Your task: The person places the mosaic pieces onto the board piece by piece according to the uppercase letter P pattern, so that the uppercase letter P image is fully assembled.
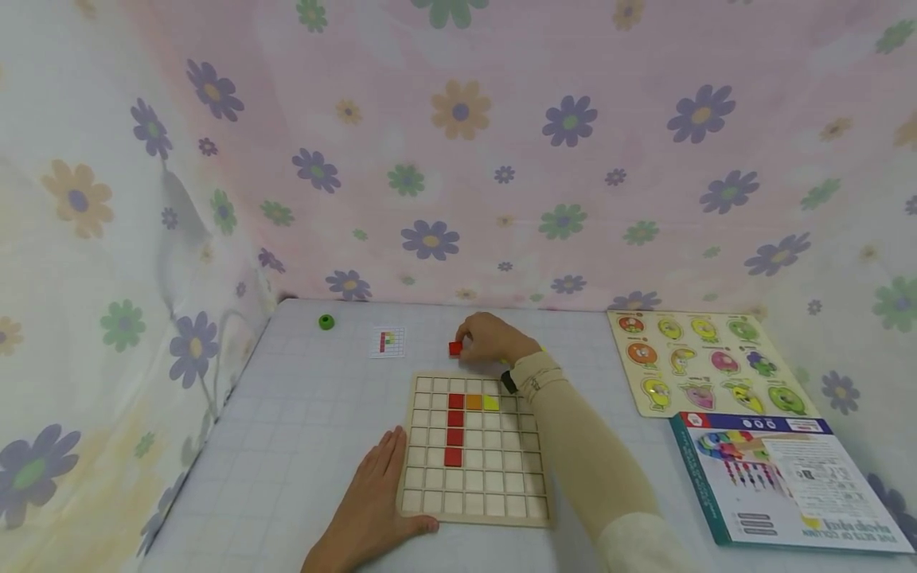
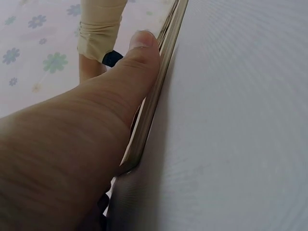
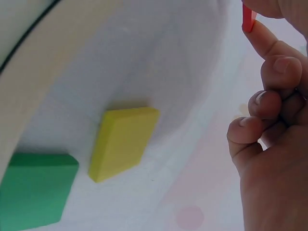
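My right hand [image 1: 490,338] pinches a red square tile [image 1: 454,348] between thumb and index finger, beyond the far edge of a wooden grid board [image 1: 494,461]. The same tile's edge shows at the top of the right wrist view, the other fingers curled below it. On the board, a column of red tiles [image 1: 454,418] has an orange tile [image 1: 474,403] and a yellow tile [image 1: 491,403] beside its top one. My left hand [image 1: 368,501] lies at the board's near left corner, fingers straight along the left side, its thumb [image 2: 139,62] along the near edge.
A small card [image 1: 388,342] with a coloured grid pattern lies beyond the board, a green bead [image 1: 326,321] farther left. Loose yellow [image 3: 125,144] and green [image 3: 38,192] tiles lie near my right wrist. At right are a fruit puzzle [image 1: 669,407] and a box [image 1: 788,521].
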### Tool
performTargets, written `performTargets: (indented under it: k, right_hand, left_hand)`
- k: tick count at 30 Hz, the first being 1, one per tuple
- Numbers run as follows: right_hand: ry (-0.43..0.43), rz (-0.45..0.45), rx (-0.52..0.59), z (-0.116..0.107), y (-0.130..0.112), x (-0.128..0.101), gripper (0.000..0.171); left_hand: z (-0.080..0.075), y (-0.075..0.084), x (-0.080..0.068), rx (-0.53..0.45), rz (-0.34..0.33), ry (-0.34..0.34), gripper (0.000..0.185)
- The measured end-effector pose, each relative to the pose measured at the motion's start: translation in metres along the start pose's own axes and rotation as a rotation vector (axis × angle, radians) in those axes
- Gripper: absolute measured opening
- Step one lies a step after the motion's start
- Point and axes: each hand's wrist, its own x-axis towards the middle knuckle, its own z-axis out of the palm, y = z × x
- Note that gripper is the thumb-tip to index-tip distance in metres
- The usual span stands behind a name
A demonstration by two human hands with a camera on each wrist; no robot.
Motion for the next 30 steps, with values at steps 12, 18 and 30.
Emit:
performTargets:
  k: [12,18,30]
  right_hand:
    - [0.061,0.01,0.088,0.002,-0.004,-0.019,0.029]
    - [0.083,-0.005,0.054,-0.001,-0.019,-0.034,0.033]
    - [0.119,-0.039,0.038,0.002,-0.042,-0.086,0.028]
  left_hand:
    - [0.002,-0.002,0.001,0.049,0.041,0.046,0.138]
    - [0.002,-0.004,0.001,0.067,0.031,0.032,0.137]
    - [0.0,-0.003,0.001,0.058,0.041,0.031,0.135]
